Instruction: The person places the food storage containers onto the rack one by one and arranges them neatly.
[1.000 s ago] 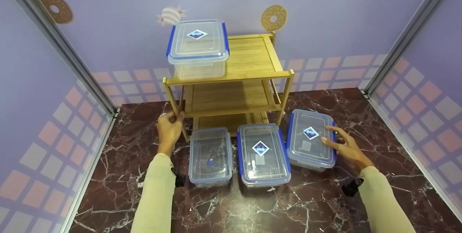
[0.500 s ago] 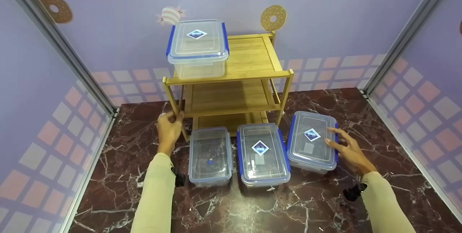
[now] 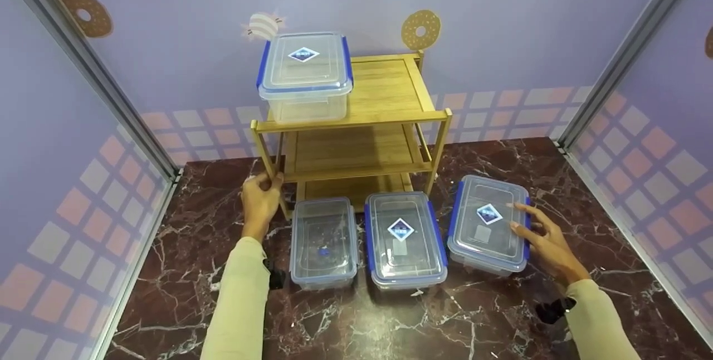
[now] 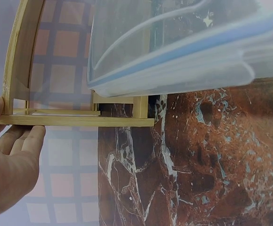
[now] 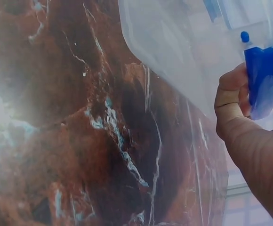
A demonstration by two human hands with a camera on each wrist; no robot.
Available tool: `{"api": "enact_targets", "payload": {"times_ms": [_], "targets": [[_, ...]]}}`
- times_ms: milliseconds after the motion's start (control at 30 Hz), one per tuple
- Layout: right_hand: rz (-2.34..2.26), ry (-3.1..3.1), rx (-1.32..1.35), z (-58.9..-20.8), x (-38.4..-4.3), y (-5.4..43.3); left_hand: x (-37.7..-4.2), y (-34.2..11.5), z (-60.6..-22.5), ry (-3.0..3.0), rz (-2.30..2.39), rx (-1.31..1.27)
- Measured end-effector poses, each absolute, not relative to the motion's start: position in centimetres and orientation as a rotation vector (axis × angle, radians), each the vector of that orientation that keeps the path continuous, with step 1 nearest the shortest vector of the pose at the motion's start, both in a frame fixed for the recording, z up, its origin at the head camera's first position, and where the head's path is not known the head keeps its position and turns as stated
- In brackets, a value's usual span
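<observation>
On the left, my left hand [image 3: 260, 199] grips the front left leg of a three-tier wooden shelf [image 3: 359, 151]; the left wrist view shows its fingers curled around that wooden post [image 4: 70, 121]. My right hand [image 3: 550, 242] holds the right edge of a clear lidded food container [image 3: 473, 234] with blue side latches and a diamond label. Fingertips overlap its lid, and in the right wrist view the hand pinches at a lowered blue latch [image 5: 264, 77]. That container lies angled on the right, slightly apart from the labelled middle container [image 3: 409, 257].
Another clear container [image 3: 325, 226], without blue latches showing, stands left of the middle one, in front of the shelf. A deeper container [image 3: 306, 78] sits on the shelf's top left. Dark red marble floor [image 3: 356, 332] lies below, with patterned walls [image 3: 501, 31] on three sides.
My right hand and the right container have shifted rightward and slightly toward me, widening the gap to the middle container. My left hand stays on the shelf leg.
</observation>
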State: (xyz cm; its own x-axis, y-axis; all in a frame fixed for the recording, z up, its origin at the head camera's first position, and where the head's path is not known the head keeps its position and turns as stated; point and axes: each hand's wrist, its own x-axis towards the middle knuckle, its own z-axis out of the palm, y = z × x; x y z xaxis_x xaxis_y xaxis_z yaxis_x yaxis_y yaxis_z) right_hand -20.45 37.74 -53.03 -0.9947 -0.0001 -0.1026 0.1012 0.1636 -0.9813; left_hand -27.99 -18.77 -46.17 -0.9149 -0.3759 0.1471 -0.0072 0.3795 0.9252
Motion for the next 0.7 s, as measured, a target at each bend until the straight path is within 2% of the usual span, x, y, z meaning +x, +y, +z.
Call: {"api": "enact_targets", "payload": {"times_ms": [700], "targets": [[-2.306,2.201,-0.065,-49.8,-16.0,37.0,-27.9,-18.9,-46.1,-2.322,-1.513,0.336]]}}
